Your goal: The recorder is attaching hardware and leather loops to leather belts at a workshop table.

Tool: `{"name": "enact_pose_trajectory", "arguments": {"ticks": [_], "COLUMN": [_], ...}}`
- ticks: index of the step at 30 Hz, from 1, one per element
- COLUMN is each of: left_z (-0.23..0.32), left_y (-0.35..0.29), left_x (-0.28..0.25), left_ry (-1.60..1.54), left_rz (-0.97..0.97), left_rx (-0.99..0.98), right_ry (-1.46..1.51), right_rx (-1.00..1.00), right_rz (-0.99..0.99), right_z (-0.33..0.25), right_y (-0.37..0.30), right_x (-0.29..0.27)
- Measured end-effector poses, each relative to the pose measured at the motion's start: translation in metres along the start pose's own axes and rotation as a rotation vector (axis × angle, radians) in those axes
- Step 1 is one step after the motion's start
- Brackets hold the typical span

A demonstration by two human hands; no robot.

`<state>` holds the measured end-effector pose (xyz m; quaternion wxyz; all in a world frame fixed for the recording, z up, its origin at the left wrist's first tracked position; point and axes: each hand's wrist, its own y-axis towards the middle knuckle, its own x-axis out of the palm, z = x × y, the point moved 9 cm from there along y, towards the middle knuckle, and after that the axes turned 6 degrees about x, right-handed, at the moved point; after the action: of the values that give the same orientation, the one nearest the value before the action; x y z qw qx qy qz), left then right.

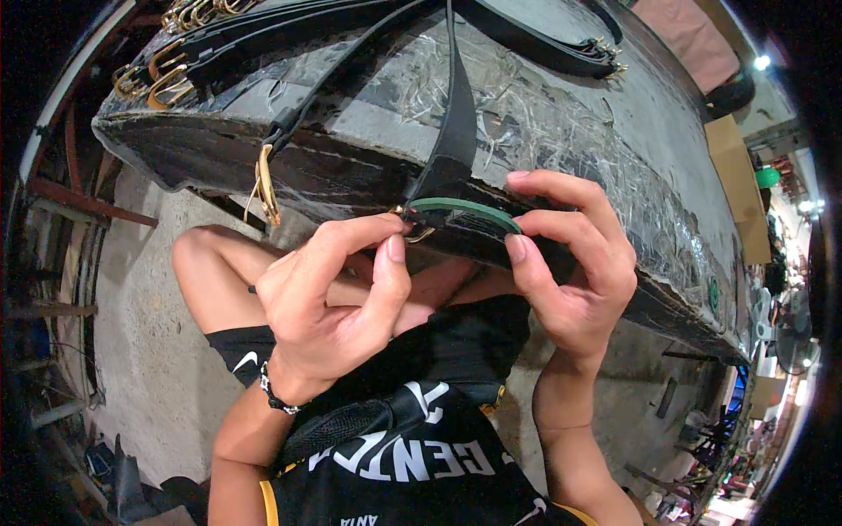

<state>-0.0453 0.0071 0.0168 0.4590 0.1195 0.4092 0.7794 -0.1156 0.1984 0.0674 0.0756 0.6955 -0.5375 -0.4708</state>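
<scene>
My left hand pinches the lower tip of a black belt strap between thumb and forefinger, beside a small gold-coloured metal fitting. From that spot a thin green strip arches over to my right hand. The right thumb and fingers are closed on the strip's other end. How the strip meets the strap is hidden by my left fingertips. To the left, a large gold buckle hangs over the table edge on another black strap.
The worn table is covered in torn clear tape. Black belts with gold buckles lie at its far left, and more belts at the back. A green ring of strip sits at the right edge. A cardboard piece stands beyond.
</scene>
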Motion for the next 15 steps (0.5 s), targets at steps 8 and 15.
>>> {"name": "enact_pose_trajectory", "arguments": {"ticks": [8,15], "left_z": [0.016,0.023], "left_y": [0.011,0.024], "left_x": [0.013,0.048], "left_ry": [0.190,0.628], "left_rz": [-0.111,-0.367], "left_rx": [0.158,0.097], "right_ry": [0.182,0.277], "right_rx": [0.046,0.127], "right_rz": [0.064,0.173], "right_z": [0.006,0.018], "right_y": [0.000,-0.012], "right_x": [-0.008,-0.019]}}
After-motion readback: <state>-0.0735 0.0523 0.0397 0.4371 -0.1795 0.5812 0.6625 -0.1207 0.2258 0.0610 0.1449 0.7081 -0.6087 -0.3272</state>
